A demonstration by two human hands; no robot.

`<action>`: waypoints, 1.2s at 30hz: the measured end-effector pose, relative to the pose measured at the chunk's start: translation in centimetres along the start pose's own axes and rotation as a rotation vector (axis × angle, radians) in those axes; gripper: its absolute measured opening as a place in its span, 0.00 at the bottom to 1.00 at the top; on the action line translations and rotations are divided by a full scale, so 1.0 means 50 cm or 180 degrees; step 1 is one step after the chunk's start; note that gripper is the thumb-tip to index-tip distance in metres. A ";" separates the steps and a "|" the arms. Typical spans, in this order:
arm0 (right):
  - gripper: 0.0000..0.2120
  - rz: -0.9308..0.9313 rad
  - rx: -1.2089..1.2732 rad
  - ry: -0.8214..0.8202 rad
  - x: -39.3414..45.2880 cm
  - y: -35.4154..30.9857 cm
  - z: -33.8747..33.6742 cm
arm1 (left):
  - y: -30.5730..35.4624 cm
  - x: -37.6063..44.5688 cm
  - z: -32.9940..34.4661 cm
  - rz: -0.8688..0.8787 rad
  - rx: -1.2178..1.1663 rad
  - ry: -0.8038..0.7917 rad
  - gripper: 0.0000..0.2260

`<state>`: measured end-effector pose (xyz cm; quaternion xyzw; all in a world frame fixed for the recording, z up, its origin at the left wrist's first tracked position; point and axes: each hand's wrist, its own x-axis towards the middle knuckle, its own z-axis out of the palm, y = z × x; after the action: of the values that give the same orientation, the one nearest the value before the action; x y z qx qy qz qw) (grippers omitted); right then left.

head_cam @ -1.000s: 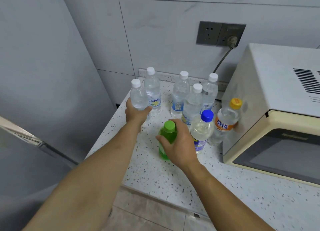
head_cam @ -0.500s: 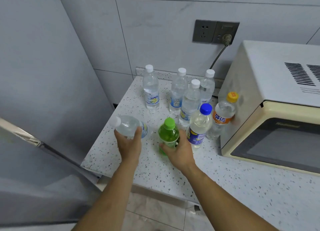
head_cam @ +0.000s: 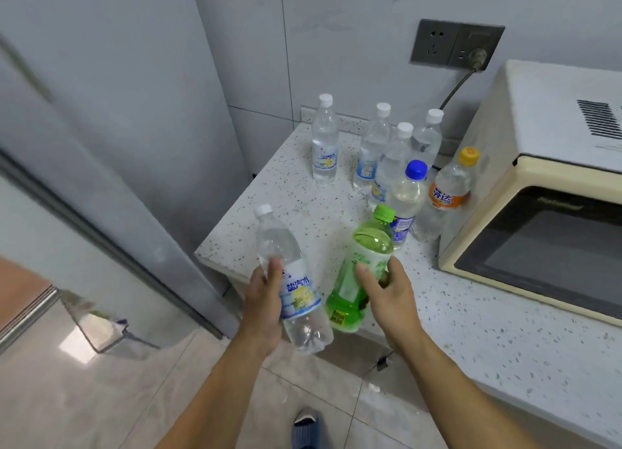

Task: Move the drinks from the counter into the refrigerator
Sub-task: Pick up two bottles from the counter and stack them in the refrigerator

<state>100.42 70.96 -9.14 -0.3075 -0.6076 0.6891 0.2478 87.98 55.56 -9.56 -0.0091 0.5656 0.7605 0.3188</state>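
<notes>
At the far left stands the open refrigerator door (head_cam: pixel 84 186), with a clear door shelf (head_cam: pixel 101 324) low on its inner side. Right of it, off the edge of the speckled surface (head_cam: pixel 296 192) and over the floor, the left hand (head_cam: pixel 264 300) wraps its fingers round a clear water bottle (head_cam: pixel 292 280) at the label — the white cap tilts up and to the left, the base points down toward the person. Just beside it, nearly touching, the right hand (head_cam: pixel 390 297) grips a green bottle (head_cam: pixel 363 273) round its middle, cap leaning up and to the right. Both bottles are lifted clear of the surface. The left hand is the nearer to the refrigerator, which lies to its left, so its bottle would likely go in first. Further right, six more bottles (head_cam: pixel 397 165) stand upright on the surface — well apart from the hands — beside a cream microwave (head_cam: pixel 545 186).
</notes>
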 end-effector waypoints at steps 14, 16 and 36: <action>0.42 0.2206 0.1221 -0.1247 -0.224 0.102 0.009 | -0.142 -0.371 -0.123 -0.1125 -0.1192 -0.0326 0.31; 0.44 0.2299 0.1072 -0.1458 -0.253 0.112 0.043 | -0.145 -0.409 -0.163 -0.1088 -0.1215 -0.0121 0.33; 0.41 0.2646 0.0082 -0.2895 -0.564 0.193 0.673 | -0.019 -0.661 -0.756 -0.0296 -0.1334 0.1755 0.23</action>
<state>95.74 26.42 -12.80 -0.1910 -0.4734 0.7974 -0.3218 101.69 7.30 -11.61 -0.3053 0.4610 0.8137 0.1795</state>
